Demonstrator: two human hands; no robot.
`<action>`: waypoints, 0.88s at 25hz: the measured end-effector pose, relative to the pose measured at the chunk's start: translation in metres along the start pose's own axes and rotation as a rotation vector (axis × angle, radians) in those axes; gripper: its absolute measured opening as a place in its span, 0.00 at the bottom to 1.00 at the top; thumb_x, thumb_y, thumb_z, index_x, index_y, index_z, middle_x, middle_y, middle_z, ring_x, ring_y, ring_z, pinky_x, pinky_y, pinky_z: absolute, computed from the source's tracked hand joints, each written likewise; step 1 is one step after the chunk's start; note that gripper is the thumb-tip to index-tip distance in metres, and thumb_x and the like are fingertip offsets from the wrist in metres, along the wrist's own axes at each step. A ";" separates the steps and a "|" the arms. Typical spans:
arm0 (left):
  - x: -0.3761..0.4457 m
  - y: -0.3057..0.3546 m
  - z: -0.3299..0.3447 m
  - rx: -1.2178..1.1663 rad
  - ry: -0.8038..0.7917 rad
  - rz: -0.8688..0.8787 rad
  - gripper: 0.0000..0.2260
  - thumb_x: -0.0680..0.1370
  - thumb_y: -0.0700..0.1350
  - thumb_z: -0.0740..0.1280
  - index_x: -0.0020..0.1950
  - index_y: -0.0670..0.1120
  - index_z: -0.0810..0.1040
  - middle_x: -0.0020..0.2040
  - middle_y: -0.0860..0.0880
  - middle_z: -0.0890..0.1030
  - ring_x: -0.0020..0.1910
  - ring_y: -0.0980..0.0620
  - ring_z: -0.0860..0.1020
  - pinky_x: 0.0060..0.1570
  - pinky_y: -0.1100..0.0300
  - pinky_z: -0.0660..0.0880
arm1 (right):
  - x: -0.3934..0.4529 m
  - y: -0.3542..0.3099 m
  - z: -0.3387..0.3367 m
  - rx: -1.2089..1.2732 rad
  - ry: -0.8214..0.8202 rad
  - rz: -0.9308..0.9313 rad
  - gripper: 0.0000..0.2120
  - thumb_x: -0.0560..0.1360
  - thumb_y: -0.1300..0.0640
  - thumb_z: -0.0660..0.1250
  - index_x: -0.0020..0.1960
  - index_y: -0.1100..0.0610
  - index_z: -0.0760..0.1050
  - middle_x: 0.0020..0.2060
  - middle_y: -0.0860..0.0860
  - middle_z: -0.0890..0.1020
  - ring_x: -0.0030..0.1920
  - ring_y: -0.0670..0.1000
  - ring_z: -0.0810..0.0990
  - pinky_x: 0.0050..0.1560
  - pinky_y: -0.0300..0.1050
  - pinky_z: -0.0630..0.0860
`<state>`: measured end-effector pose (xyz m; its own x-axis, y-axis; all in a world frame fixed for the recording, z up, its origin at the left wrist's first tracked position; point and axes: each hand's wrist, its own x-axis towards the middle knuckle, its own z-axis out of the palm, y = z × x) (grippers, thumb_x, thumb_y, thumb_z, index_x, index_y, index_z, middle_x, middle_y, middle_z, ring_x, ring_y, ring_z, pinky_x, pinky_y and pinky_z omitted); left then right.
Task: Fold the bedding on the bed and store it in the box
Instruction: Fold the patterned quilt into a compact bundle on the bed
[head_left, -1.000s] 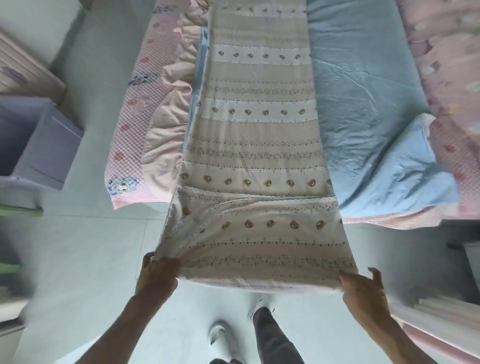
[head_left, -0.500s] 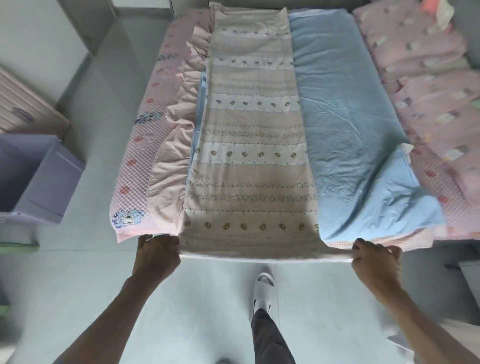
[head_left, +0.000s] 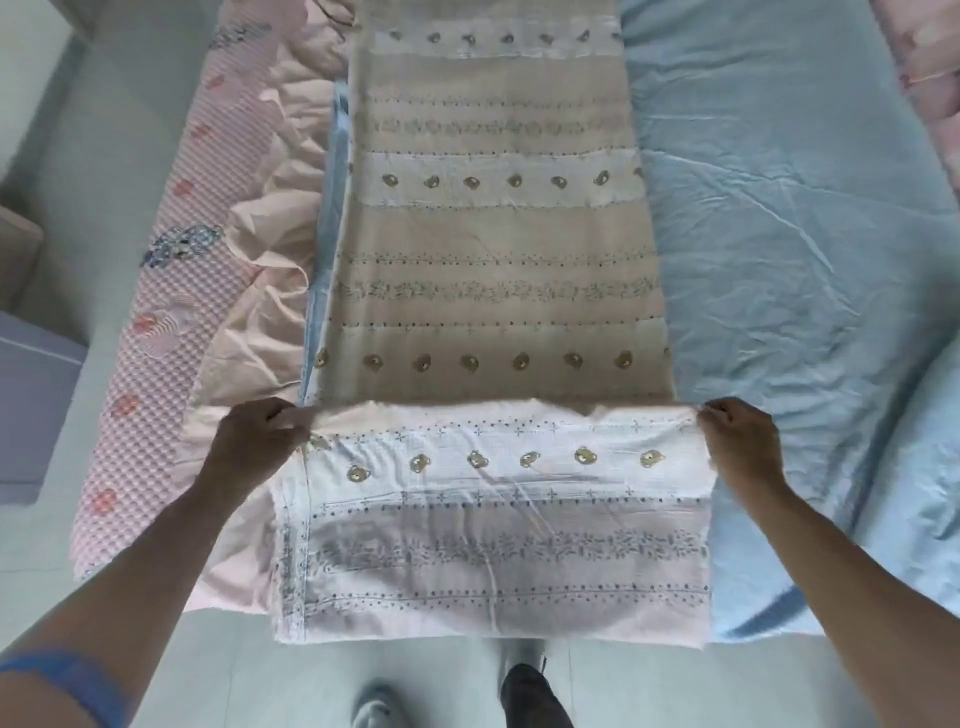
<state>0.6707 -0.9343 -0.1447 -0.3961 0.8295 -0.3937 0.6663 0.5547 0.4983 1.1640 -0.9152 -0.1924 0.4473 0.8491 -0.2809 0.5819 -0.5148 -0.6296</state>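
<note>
A long beige quilt (head_left: 498, 249) with rows of small bear prints lies lengthwise down the bed, folded into a narrow strip. Its near end is turned over onto itself, so a pale folded flap (head_left: 493, 519) lies on top at the foot of the bed. My left hand (head_left: 254, 441) grips the flap's far left corner. At the far right corner my right hand (head_left: 743, 441) pinches the edge. A grey storage box (head_left: 36, 405) stands on the floor at the left, only partly in view.
A blue sheet (head_left: 779, 260) covers the bed to the right of the quilt. A pink ruffled bed skirt (head_left: 249, 291) and pink patterned mattress edge (head_left: 171, 322) run along the left. Pink bedding (head_left: 930, 57) lies at the far right. My feet stand on the pale floor (head_left: 93, 156).
Both hands have lifted the quilt's near end from the foot of the bed and carried it forward, laying it over the strip. The view has moved closer over the bed.
</note>
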 end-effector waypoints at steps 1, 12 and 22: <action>0.022 -0.005 0.015 -0.082 0.018 -0.019 0.07 0.71 0.36 0.74 0.47 0.43 0.83 0.40 0.45 0.82 0.36 0.50 0.75 0.35 0.59 0.68 | 0.018 0.009 0.017 -0.007 0.004 0.012 0.10 0.71 0.52 0.63 0.38 0.58 0.77 0.30 0.52 0.77 0.38 0.59 0.77 0.37 0.50 0.69; 0.095 -0.035 0.104 0.145 0.233 0.005 0.15 0.76 0.44 0.69 0.62 0.47 0.75 0.59 0.44 0.79 0.54 0.42 0.76 0.52 0.47 0.71 | 0.064 0.038 0.094 -0.215 0.193 0.109 0.13 0.74 0.53 0.60 0.54 0.58 0.77 0.49 0.58 0.82 0.52 0.63 0.79 0.53 0.56 0.74; 0.021 -0.078 0.177 0.711 -0.116 0.358 0.31 0.80 0.65 0.41 0.80 0.54 0.38 0.80 0.45 0.37 0.78 0.42 0.38 0.75 0.38 0.45 | -0.001 0.034 0.186 -0.778 -0.223 -0.519 0.33 0.80 0.34 0.40 0.81 0.46 0.39 0.80 0.50 0.38 0.79 0.58 0.39 0.74 0.71 0.42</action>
<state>0.7221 -0.9714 -0.3287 -0.0404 0.9152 -0.4010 0.9987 0.0500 0.0134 1.0568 -0.9112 -0.3484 -0.0854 0.9549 -0.2845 0.9947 0.0652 -0.0799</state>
